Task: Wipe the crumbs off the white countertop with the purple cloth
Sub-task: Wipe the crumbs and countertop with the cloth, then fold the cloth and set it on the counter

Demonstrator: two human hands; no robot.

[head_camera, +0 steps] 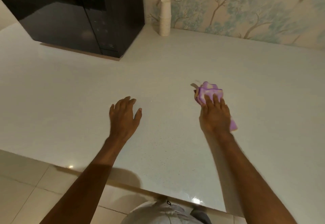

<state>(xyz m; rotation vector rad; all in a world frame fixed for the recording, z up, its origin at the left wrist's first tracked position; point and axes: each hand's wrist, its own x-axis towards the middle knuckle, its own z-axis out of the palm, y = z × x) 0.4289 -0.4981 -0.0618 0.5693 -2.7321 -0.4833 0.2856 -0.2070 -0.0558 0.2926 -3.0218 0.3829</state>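
Observation:
The purple cloth (209, 91) lies bunched on the white countertop (167, 65), right of centre. My right hand (215, 115) presses flat on top of it, fingers spread over the cloth, with purple fabric showing ahead of the fingers and at the wrist's right side. A small pale smear or crumb patch (194, 84) sits just left of the cloth's front. My left hand (124, 116) rests open on the bare counter, fingers apart, holding nothing. Fine dark specks dot the surface between my arms.
A black microwave (79, 16) stands at the back left. A stack of white paper cups (165, 17) stands against the tree-patterned wall. The counter's front edge (123, 183) runs diagonally near my body, with tiled floor below.

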